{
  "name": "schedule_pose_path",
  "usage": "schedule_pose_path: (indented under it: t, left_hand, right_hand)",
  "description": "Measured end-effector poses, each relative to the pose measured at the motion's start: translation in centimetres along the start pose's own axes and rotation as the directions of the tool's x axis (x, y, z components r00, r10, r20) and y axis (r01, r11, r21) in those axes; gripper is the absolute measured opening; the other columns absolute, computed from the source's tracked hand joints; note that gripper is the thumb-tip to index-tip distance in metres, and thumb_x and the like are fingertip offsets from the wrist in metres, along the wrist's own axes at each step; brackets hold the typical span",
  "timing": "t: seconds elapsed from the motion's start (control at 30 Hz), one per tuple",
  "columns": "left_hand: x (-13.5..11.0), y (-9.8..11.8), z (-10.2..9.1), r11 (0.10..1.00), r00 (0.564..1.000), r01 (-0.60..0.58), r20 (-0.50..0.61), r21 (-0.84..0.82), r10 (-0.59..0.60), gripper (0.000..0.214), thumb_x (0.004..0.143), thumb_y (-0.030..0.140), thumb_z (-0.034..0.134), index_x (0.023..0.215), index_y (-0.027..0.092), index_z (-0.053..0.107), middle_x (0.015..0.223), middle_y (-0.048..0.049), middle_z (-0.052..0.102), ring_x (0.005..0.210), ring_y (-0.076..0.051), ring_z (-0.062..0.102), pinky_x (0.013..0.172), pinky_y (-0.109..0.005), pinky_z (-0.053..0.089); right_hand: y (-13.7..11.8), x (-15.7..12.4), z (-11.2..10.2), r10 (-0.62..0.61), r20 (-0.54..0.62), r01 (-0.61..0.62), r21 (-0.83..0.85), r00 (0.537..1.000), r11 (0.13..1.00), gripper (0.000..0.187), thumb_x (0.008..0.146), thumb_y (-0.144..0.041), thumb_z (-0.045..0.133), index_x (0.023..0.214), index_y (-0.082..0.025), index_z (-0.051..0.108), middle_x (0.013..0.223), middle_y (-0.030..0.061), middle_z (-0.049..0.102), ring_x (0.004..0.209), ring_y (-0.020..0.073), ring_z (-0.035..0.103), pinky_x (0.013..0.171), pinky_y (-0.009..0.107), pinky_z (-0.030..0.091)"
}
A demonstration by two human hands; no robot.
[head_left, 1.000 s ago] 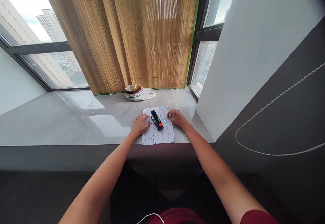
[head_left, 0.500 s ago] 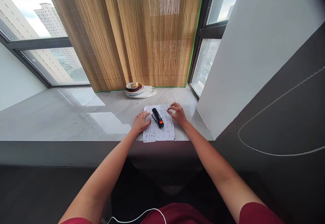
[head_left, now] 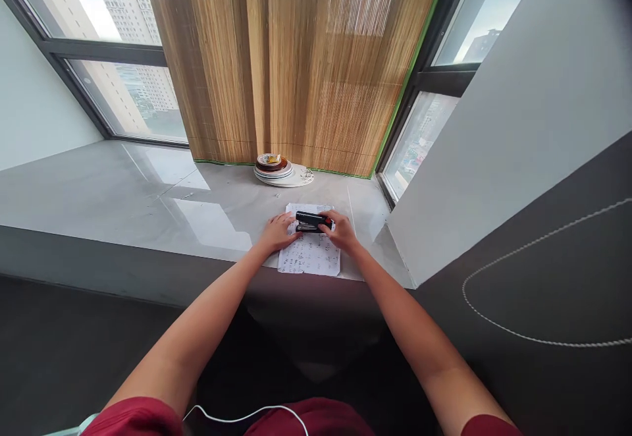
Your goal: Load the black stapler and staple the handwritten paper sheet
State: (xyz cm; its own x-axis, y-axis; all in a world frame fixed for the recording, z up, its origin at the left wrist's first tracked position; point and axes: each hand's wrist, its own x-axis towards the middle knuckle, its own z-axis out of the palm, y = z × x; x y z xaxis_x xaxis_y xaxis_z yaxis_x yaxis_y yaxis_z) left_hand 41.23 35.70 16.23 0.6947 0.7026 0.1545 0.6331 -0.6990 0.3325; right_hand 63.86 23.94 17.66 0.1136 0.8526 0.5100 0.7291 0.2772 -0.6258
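A black stapler (head_left: 310,219) with an orange-red patch lies crosswise over the upper part of a handwritten sheet of paper (head_left: 310,258). Its right end is gripped between the thumb and fingers of my right hand (head_left: 342,230). My left hand (head_left: 279,232) rests at the sheet's left edge, fingers and thumb apart, the thumb just below the stapler's left end. Whether that thumb touches the stapler I cannot tell.
A stack of plates and bowls (head_left: 273,168) stands at the back of the grey sill (head_left: 222,189), before a bamboo blind (head_left: 296,67). A white wall (head_left: 444,179) bounds the right side. A beaded cord (head_left: 494,321) hangs at far right.
My right hand has moved left and taken hold of the stapler. The stapler has turned from a steep slant to lying nearly level across the sheet. The camera view has tilted.
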Motion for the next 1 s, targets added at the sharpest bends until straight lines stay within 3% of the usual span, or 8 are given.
schedule_pose_path:
  t: [0.17,0.33,0.43,0.5,0.57,0.67,0.77,1.0]
  left_hand:
    - [0.0,0.0,0.0,1.0,1.0,-0.004,0.009,0.008,0.004,0.064,0.096,0.063,0.058,0.15,0.028,0.057,0.166,-0.0081,0.045,0.157,-0.033,0.035,0.128,-0.052,0.027]
    - [-0.1,-0.2,0.2,1.0,1.0,0.002,0.009,0.031,-0.003,0.061,0.096,0.061,0.057,0.149,0.03,0.057,0.164,-0.0081,0.047,0.155,-0.032,0.039,0.126,-0.051,0.031]
    - [0.0,-0.3,0.3,0.999,1.0,-0.005,-0.008,0.036,0.006,0.062,0.096,0.063,0.057,0.149,0.03,0.057,0.164,-0.0085,0.047,0.154,-0.032,0.039,0.125,-0.052,0.032]
    - [0.0,-0.3,0.2,1.0,1.0,-0.004,-0.009,0.03,0.004,0.062,0.096,0.062,0.057,0.149,0.03,0.057,0.164,-0.0083,0.048,0.154,-0.033,0.039,0.125,-0.052,0.032]
    - [0.0,-0.3,0.2,1.0,1.0,-0.002,-0.003,0.021,0.002,0.061,0.096,0.062,0.057,0.148,0.031,0.058,0.164,-0.0074,0.048,0.154,-0.033,0.039,0.125,-0.052,0.032]
    - [-0.1,-0.1,0.0,1.0,1.0,0.001,0.002,0.017,-0.001,0.061,0.096,0.062,0.058,0.148,0.031,0.058,0.164,-0.0069,0.048,0.154,-0.034,0.039,0.125,-0.052,0.031]
    - [-0.1,-0.1,0.0,1.0,1.0,-0.001,-0.001,0.018,0.001,0.062,0.096,0.062,0.057,0.149,0.031,0.057,0.164,-0.0066,0.047,0.155,-0.034,0.038,0.126,-0.052,0.031]
    - [0.1,-0.8,0.5,0.999,0.999,0.034,-0.025,-0.009,-0.035,0.087,0.092,0.067,0.06,0.162,0.02,0.037,0.165,-0.0155,0.045,0.152,-0.035,0.042,0.124,-0.048,0.032]
  right_hand:
    - [1.5,1.0,-0.5,0.107,-0.094,-0.095,0.122,0.99,0.988,0.032,0.082,-0.033,0.068,0.11,-0.022,0.075,0.109,0.0076,0.077,0.095,0.0245,0.067,0.087,0.039,0.053]
    - [2.6,0.6,0.5,0.162,-0.071,-0.147,0.173,0.984,0.974,0.036,0.082,-0.039,0.069,0.114,-0.025,0.077,0.109,0.0056,0.078,0.096,0.0244,0.068,0.09,0.041,0.055]
    - [2.5,0.1,0.1,0.176,-0.198,-0.142,0.175,0.964,0.974,0.037,0.089,-0.05,0.066,0.111,-0.025,0.08,0.111,0.007,0.076,0.099,0.0242,0.068,0.084,0.037,0.055]
    - [2.3,-0.2,-0.3,0.227,-0.332,-0.178,0.171,0.915,0.969,0.047,0.097,-0.058,0.053,0.1,-0.022,0.083,0.089,0.006,0.073,0.084,0.0212,0.066,0.078,0.034,0.052]
    - [2.2,-0.4,-0.6,0.29,-0.393,-0.238,0.177,0.873,0.955,0.061,0.102,-0.061,0.042,0.087,-0.019,0.084,0.062,0.0013,0.058,0.062,0.017,0.055,0.073,0.033,0.05]
    - [2.4,-0.5,-0.5,0.327,-0.355,-0.287,0.161,0.876,0.944,0.066,0.101,-0.063,0.042,0.076,-0.018,0.083,0.048,-0.0036,0.04,0.05,0.0135,0.041,0.067,0.031,0.045]
    - [2.5,-0.2,-0.2,0.338,-0.336,-0.323,0.103,0.879,0.941,0.065,0.101,-0.06,0.042,0.064,-0.019,0.077,0.048,-0.004,0.033,0.051,0.013,0.039,0.062,0.029,0.039]
    - [2.0,0.0,0.5,0.355,-0.338,-0.382,-0.013,0.871,0.924,0.058,0.101,-0.048,0.044,0.05,-0.023,0.056,0.052,-0.0021,0.038,0.057,0.0131,0.043,0.055,0.027,0.027]
